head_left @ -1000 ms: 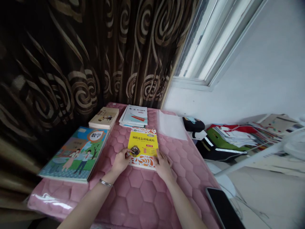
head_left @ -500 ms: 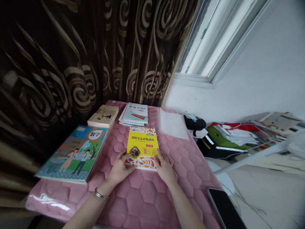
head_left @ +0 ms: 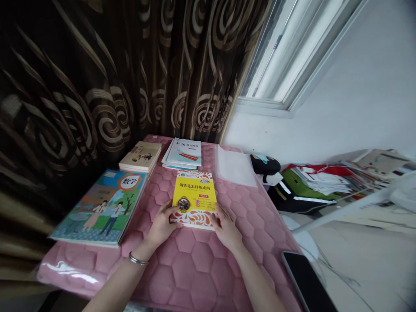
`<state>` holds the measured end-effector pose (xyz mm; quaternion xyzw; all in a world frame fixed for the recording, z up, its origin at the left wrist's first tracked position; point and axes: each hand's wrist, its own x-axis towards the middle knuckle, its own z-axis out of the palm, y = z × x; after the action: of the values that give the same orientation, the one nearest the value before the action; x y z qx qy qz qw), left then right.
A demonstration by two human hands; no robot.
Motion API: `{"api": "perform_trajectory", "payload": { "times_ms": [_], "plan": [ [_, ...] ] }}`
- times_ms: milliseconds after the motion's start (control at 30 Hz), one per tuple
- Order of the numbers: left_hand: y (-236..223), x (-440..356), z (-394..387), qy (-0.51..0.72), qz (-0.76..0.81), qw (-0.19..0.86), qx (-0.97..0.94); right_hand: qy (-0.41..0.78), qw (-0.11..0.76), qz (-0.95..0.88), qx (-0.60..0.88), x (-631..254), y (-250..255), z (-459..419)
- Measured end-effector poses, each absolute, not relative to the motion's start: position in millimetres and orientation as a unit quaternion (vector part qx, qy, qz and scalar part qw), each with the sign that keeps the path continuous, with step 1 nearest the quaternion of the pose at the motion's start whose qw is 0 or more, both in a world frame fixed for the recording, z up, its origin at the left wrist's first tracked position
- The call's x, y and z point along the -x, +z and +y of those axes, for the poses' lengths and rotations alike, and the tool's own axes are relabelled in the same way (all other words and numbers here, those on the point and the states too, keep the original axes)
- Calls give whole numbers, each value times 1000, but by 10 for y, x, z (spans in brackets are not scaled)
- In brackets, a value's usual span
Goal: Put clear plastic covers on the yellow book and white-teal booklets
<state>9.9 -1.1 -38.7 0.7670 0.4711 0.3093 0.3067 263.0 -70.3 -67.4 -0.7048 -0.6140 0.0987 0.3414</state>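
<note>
one blue-covered textbook pile (head_left: 97, 208): left side of the pink padded table (head_left: 201, 260), flat, cover up; the broad covers probably make lying flat the steadiest way to stack.

tan stack (head_left: 140, 155): far left, just beyond the blue pile, small books one on another, likely together because their sizes match.

left hand (head_left: 163, 224): fingers curled at the yellow book's left edge, thumb by its near left corner, lightly grasping it; a bracelet (head_left: 138, 260) rings the wrist.

white booklets (head_left: 186, 152): far middle, overlapping, the top one a little askew; similar format may be why they share a pile.

yellow book (head_left: 195, 197): middle of the table, between the hands, title upright to the person, presumably for even reach; whether it is raised cannot be told.

right hand (head_left: 227, 229): fingers along the right edge, thumb at the near right corner, grasping; this two-sided hold likely stops the book turning.

clear sleeve (head_left: 235, 167): far right, flat, near a dark pouch (head_left: 264, 165).

phone (head_left: 307, 279): near right, screen dark, probably clear of the arms.
</note>
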Motion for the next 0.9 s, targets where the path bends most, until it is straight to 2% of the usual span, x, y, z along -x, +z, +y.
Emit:
{"api": "perform_trajectory", "payload": {
  "times_ms": [200,367,900],
  "plan": [
    [-384,-4,-36,332,464,270,-776,129,366,-628,674,-2718,-654,-1058],
    [-418,88,-80,352,472,270,-762,92,389,-581,709,-2696,-689,-1097],
    [-382,82,-57,345,435,218,-803,13,421,-624,658,-2685,-718,-1087]
  ]
}}
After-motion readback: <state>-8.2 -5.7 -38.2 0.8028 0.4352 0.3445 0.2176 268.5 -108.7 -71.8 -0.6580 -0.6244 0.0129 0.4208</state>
